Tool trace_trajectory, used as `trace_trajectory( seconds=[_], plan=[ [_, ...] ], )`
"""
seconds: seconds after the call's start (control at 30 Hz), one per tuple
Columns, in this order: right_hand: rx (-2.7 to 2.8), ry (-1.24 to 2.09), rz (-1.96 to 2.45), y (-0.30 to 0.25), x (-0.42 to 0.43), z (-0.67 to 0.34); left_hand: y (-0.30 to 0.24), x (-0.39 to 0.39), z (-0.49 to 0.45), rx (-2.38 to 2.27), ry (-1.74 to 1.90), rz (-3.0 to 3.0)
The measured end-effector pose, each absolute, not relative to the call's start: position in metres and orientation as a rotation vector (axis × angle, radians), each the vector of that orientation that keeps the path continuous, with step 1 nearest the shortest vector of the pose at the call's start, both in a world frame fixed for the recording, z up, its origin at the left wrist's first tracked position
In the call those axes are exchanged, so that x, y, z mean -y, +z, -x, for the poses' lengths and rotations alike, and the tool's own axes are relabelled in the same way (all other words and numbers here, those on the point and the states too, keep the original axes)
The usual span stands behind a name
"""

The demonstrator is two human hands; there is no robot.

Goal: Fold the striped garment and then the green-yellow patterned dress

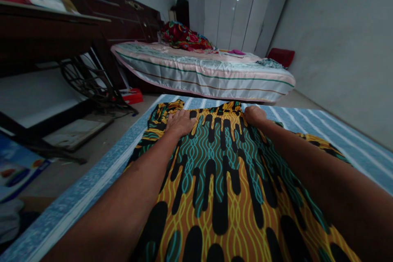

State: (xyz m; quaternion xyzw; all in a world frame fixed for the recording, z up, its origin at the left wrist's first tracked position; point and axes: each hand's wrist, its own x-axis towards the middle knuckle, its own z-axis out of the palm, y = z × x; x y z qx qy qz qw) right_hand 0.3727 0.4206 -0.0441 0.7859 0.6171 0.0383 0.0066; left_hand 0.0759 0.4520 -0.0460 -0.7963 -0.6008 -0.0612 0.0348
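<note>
A long garment (215, 180), printed in orange, black and green with wavy lines, lies spread out before me; it looks like a dress or a shirt. My left hand (181, 123) rests on its far left part, fingers stretched out over the fabric. At the far right, my right hand (255, 115) is closed at the garment's edge, its fingertips mostly hidden. Bunched cloth lies beyond the left hand, and another part of the garment shows past my right forearm. Beneath it all is a blue and white striped sheet (107, 196).
A bed (199, 73) with a folded red floral quilt (187, 37) stands ahead. On the left is a sewing machine table (46, 41) with an iron treadle base, a red box (132, 95) nearby. A white wardrobe (233, 8) stands at the back, a wall on the right.
</note>
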Motion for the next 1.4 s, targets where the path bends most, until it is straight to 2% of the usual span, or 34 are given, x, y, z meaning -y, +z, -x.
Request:
trace_trajectory(
  seconds=[0.23, 0.53, 0.77, 1.07, 1.4],
  plan=[
    [-2.041, 0.047, -2.448, -0.035, -0.417, -0.38, -0.044, -0.452, -0.076, 1.846, -0.185, 2.454],
    [-2.044, 0.132, -2.446, -0.039, -0.426, -0.378, -0.041, -0.451, -0.077, 1.85, -0.168, 2.469],
    [-2.043, 0.18, -2.379, -0.014, -0.386, -0.412, -0.038, -0.45, -0.078, 1.85, -0.202, 2.467],
    [-1.992, 0.187, -2.266, -0.04, -0.341, -0.445, -0.041, -0.456, -0.076, 1.851, -0.164, 2.449],
    [-2.101, 0.212, -2.261, -0.032, -0.329, -0.433, -0.036, -0.456, -0.076, 1.834, -0.122, 2.466]
  ],
)
